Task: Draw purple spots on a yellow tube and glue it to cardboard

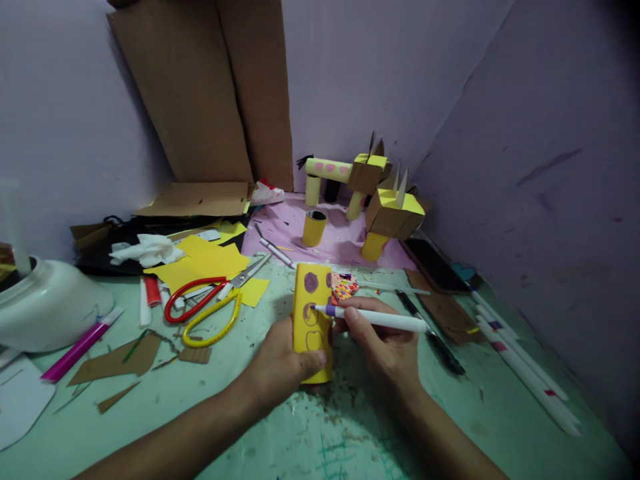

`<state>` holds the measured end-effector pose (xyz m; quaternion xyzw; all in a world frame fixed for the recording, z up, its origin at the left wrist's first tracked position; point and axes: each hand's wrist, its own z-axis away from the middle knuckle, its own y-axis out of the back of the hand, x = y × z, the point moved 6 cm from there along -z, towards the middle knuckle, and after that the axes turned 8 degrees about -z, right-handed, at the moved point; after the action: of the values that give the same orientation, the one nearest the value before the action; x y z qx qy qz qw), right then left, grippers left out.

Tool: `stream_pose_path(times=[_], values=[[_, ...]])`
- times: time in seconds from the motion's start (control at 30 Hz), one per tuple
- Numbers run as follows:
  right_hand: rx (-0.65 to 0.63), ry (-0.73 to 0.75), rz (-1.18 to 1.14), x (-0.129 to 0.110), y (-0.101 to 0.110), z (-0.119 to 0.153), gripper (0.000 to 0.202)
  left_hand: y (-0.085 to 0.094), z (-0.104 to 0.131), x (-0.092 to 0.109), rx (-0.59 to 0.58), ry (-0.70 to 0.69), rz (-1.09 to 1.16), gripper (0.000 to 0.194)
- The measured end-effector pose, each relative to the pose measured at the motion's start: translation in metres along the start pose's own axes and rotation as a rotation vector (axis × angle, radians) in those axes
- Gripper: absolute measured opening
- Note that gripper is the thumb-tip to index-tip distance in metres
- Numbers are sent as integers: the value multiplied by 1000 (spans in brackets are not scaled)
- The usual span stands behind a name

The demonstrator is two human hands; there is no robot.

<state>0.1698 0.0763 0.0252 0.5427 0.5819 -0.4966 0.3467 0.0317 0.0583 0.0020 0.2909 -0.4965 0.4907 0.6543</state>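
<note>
My left hand (285, 357) is wrapped round the lower part of a yellow paper-covered tube (300, 280), which stands upright toward me. Purple spots mark its face: the top one is filled in, the middle one partly coloured, the lowest only outlined. Between the fingers of my right hand (380, 340) is a white marker pen (390, 319) with a purple end. Its tip touches the middle spot. Behind the tube lies a small piece with a colourful speckled pattern (345, 287).
Scissors (227, 287), yellow paper (200, 263), cardboard scraps (120, 357) and a white pot (65, 300) are on the left. Cardboard animal figures (393, 217) and a short yellow tube (314, 230) stand at the back. Several markers (525, 373), a cutter (435, 340) and a dark phone-like slab (435, 263) lie on the right.
</note>
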Motion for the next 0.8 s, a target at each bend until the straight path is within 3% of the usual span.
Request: stream_pose_path(times=[0.57,0.8], values=[[-51,18,31,1,-4,1,10,0,1,4,8,-12,14,46],[4,22,23,-5,1,-1,10,2,2,0,10,7,5,42]])
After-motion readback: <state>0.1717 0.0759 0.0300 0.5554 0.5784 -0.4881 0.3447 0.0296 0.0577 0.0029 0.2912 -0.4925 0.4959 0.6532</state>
